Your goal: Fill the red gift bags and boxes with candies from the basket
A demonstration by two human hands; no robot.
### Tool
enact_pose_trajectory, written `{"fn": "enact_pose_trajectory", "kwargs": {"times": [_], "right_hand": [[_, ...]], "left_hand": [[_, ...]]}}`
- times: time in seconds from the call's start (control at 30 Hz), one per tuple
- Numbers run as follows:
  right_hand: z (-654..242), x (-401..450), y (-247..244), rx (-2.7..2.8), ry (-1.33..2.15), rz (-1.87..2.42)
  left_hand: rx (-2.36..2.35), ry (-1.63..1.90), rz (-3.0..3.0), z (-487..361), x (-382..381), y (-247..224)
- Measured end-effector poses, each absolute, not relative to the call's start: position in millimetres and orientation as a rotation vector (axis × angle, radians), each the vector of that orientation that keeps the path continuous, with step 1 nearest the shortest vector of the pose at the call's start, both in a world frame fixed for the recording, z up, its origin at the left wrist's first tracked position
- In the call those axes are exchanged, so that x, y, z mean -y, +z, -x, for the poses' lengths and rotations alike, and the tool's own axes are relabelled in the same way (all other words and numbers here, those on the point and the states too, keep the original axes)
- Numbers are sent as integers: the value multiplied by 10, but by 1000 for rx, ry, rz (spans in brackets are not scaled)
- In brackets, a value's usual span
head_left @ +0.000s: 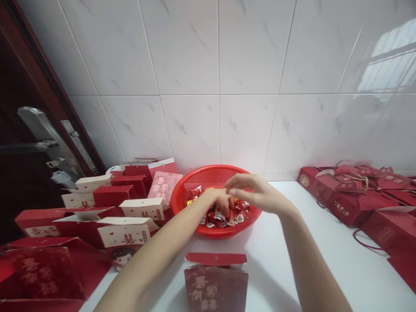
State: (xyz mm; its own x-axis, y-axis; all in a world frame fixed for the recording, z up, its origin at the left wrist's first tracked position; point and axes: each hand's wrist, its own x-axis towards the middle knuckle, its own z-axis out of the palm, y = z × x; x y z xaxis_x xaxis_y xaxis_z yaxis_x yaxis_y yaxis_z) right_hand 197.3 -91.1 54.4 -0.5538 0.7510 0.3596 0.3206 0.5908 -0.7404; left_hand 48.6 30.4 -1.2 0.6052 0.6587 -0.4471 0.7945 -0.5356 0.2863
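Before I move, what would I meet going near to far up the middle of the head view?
Dark red box with pale lettering → red basket holding wrapped sweets → tiled wall.

Head-worn view, angled down, close above white table (pixel 347 255), facing tiled wall (pixel 188 52)

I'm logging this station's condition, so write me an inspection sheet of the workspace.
Surface: white tabletop.
Working items: red basket holding wrapped sweets; upright red box on its near side.
Clutter: left-side boxes, closely grouped; right-side boxes, red.
Grip: left hand among the sweets, hold unclear; right hand over the basket, open.
Cables: nothing seen.
Surroundings: tiled wall behind; dark door at left.
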Motion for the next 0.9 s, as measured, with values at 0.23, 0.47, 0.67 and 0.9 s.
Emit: {"fn": "enact_pose_trajectory", "kwargs": {"times": [0.23,0.47,0.67,0.9], "right_hand": [[-1949,139,20,1833,915,1080],[-2000,31,-126,1640,954,1102],[-1989,11,-142,1639,833,1282],[-1982,30,-139,1658,838,1490]], "left_hand": [[-1063,-473,-2461,-536,-267,-75],[-1064,-588,-2512,-652,-180,24],[-1433,-361,-2639,-553,-210,196],[-1600,-14,-2679,-467,-257,179]]}}
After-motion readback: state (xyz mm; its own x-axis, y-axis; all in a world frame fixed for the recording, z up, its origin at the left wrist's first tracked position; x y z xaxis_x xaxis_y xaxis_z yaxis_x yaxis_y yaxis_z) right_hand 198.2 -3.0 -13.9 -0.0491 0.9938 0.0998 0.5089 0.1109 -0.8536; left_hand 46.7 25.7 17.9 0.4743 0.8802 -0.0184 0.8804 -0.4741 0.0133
